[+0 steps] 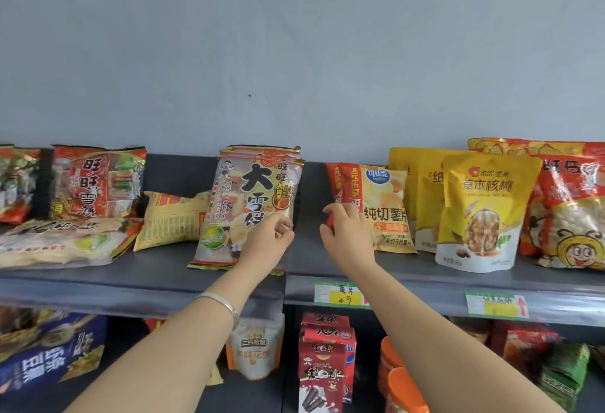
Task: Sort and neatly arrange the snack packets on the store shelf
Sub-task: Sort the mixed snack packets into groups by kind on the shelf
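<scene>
A stack of large rice cracker packets [255, 196] with black lettering leans upright at the middle of the top shelf [327, 258]. My left hand [266, 240] pinches the stack's lower right edge with curled fingers. To the right, two yellow-and-red potato chip packets [388, 213] stand one behind the other. My right hand [347, 232] grips their left edge, fingers across the front packet. A dark gap of bare shelf separates the two groups.
Red rice cracker packets [98, 183] stand at the left, with a flat packet [62, 242] and a tipped yellow packet [170, 219] lying beside them. Yellow walnut pouches [481, 213] and a red-orange bag [569, 213] stand at the right. Price tags [340, 294] line the shelf edge; the lower shelf holds boxes [324, 367].
</scene>
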Available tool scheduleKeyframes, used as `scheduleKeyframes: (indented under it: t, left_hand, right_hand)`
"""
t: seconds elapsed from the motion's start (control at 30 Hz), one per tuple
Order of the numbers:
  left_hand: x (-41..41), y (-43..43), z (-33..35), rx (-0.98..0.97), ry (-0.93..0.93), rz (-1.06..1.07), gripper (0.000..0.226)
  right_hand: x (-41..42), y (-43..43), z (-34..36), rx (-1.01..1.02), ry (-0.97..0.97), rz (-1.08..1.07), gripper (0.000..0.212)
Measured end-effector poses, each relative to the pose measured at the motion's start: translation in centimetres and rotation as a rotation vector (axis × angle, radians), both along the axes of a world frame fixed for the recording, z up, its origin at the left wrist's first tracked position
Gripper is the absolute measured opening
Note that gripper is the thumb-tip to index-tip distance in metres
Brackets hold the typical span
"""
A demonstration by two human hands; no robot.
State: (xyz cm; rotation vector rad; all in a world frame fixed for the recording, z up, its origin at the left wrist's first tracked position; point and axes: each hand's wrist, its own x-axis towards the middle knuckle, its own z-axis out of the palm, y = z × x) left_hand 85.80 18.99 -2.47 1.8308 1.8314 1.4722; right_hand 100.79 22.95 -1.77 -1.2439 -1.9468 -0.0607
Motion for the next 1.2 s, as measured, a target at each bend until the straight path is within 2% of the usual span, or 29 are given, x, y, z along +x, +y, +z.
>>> scheduleKeyframes:
  t: [0.17,0.33,0.5,0.73,0.83,0.93,1.1,1.2]
  left_hand:
    - [0.5,1.9,0.2,0.022,-0.003,-0.079,0.016]
    - [2.0,4.3,0.3,0.008,0.000,-0.152,0.019]
    - [2.0,5.9,0.6,-0.010,0.065,-0.145,0.021]
    - [1.6,7.8,0.4,-0.003,0.064,-0.071,0.022]
    - [1.8,7.8,0.5,0.027,0.068,-0.051,0.020]
    - [1.0,7.5,1.2,0.074,0.071,-0.007,0.017]
    - [-2.8,6.0,2.0,0.103,0.073,0.110,0.016]
    - [-6.9,4.3,2.0,0.084,0.065,0.174,0.018]
  right_hand:
    - [0.8,1.4,-0.1,-0.020,0.030,-0.196,0.037]
    - [2.1,3.7,0.4,-0.108,0.191,-0.364,0.038]
    - [2.1,6.0,0.8,-0.162,0.204,-0.356,0.037]
    - [1.7,6.9,1.3,-0.039,0.067,-0.413,0.032]
    - [1.4,6.9,1.4,0.084,-0.010,-0.354,0.028]
    - [0.2,6.8,1.4,0.203,-0.096,-0.205,0.026]
    - [-4.6,6.5,1.2,0.258,-0.217,0.086,0.028]
    - [-8.9,5.8,1.3,0.314,-0.219,0.254,0.025]
